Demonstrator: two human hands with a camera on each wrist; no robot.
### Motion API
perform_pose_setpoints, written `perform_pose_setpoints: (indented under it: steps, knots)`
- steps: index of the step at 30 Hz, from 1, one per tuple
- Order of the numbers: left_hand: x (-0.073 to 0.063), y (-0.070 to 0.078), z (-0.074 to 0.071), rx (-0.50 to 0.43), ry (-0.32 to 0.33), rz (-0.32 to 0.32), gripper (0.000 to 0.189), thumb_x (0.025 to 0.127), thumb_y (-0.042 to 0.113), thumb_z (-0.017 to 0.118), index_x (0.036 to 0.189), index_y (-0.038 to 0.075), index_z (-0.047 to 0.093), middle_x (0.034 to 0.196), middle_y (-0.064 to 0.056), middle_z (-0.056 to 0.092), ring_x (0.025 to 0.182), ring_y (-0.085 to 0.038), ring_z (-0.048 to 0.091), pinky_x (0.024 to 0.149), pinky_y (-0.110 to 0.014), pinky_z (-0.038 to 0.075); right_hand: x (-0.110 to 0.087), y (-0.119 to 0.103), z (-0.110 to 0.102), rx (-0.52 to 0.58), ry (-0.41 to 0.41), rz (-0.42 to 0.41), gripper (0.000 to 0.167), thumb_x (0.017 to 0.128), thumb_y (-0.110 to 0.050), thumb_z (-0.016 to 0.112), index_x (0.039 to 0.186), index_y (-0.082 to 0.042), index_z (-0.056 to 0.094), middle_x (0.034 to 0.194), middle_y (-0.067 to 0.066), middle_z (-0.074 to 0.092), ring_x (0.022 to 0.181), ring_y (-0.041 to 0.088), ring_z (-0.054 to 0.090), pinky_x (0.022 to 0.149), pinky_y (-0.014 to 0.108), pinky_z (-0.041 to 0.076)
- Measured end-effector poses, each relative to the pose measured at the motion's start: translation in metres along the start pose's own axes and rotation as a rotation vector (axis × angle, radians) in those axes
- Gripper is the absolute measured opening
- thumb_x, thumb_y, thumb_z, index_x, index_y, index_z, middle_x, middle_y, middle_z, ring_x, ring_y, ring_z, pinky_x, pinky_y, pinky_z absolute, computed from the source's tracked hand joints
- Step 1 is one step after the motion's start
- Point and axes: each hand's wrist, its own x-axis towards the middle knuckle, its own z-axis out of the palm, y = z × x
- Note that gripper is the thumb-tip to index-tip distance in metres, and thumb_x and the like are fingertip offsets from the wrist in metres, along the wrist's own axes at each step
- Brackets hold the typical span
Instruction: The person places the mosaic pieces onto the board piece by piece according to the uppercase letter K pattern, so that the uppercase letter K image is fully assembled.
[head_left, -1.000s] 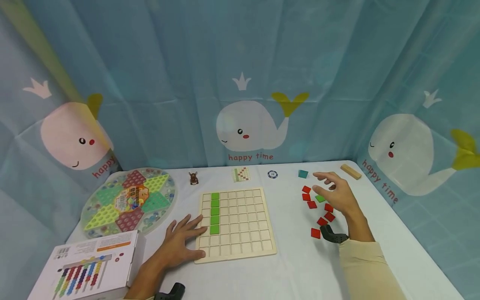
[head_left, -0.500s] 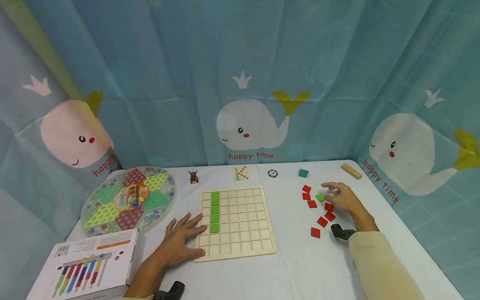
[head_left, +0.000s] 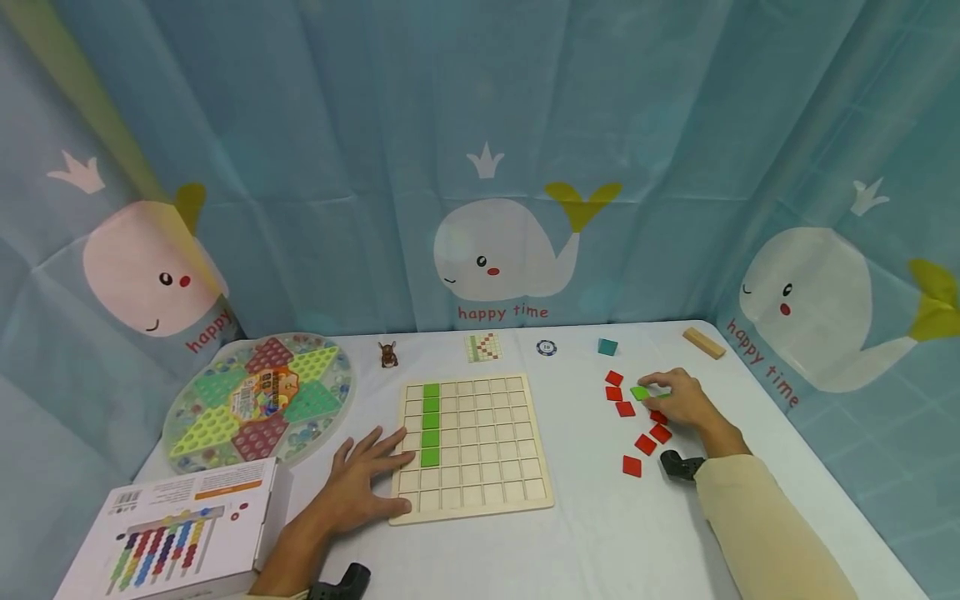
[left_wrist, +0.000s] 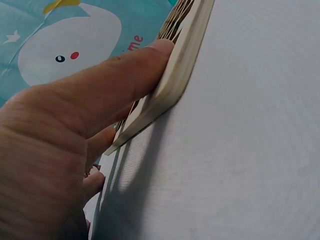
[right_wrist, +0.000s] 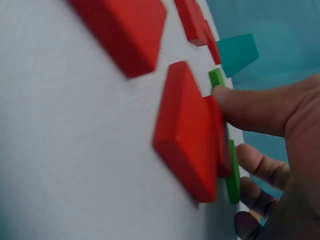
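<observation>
A wooden grid board (head_left: 491, 475) lies mid-table, with several green squares in one column. My left hand (head_left: 360, 483) rests spread on the board's left side, fingers straight. In the left wrist view its thumb (left_wrist: 125, 75) presses on the board's rim (left_wrist: 172, 85) near a corner. On the right, my right hand (head_left: 684, 402) is down at the tabletop, thumb and index finger pinching a green square tile (head_left: 640, 392) by its edges. A second green tile (right_wrist: 233, 172) lies under the other fingers. Several red square tiles (right_wrist: 182, 132) lie beside and below that hand.
A round marble-game board (head_left: 202, 437) and a white box (head_left: 187, 533) stand at the left. Along the back lie a small brown animal figure (head_left: 387, 356), a pattern card (head_left: 483, 347), a round chip (head_left: 546, 347), a teal piece (head_left: 607, 347) and a wooden block (head_left: 703, 342).
My right hand has moved back to the right and lowered to the tiles. Its thumb and index finger have closed about the green tile. My left hand has stayed on the board.
</observation>
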Motion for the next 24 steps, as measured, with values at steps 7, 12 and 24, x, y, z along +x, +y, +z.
perform_pose_setpoints:
  steps: [7, 12, 24]
  knots:
    - [-0.001, 0.0, -0.001, -0.011, 0.002, 0.003, 0.073, 0.069, 0.056, 0.078, 0.127, 0.014, 0.066, 0.15, -0.004, 0.04, 0.14, -0.041, 0.02, 0.103, -0.067, -0.001, -0.004, -0.001, 0.0, 0.062, 0.056, 0.014, 0.035, 0.094, -0.02, 0.063, 0.123, 0.0, 0.06, 0.119, 0.026, 0.051, 0.107, 0.044, 0.046, 0.089, 0.057, 0.044]
    - [0.0, 0.002, -0.001, -0.01, 0.001, 0.006, 0.073, 0.07, 0.057, 0.078, 0.128, 0.014, 0.065, 0.15, -0.004, 0.04, 0.14, -0.042, 0.019, 0.104, -0.067, -0.001, -0.015, -0.005, -0.007, 0.144, 0.165, 0.013, 0.037, 0.096, -0.022, 0.062, 0.124, 0.0, 0.058, 0.105, 0.016, 0.057, 0.095, 0.032, 0.048, 0.073, 0.037, 0.048]
    - [-0.001, 0.003, -0.003, -0.007, 0.002, 0.003, 0.073, 0.07, 0.057, 0.078, 0.128, 0.014, 0.065, 0.149, -0.005, 0.04, 0.14, -0.042, 0.02, 0.104, -0.067, 0.0, -0.019, 0.02, 0.009, 0.252, 0.316, -0.128, 0.058, 0.087, -0.06, 0.06, 0.122, -0.014, 0.065, 0.097, 0.005, 0.063, 0.084, 0.023, 0.055, 0.057, 0.024, 0.046]
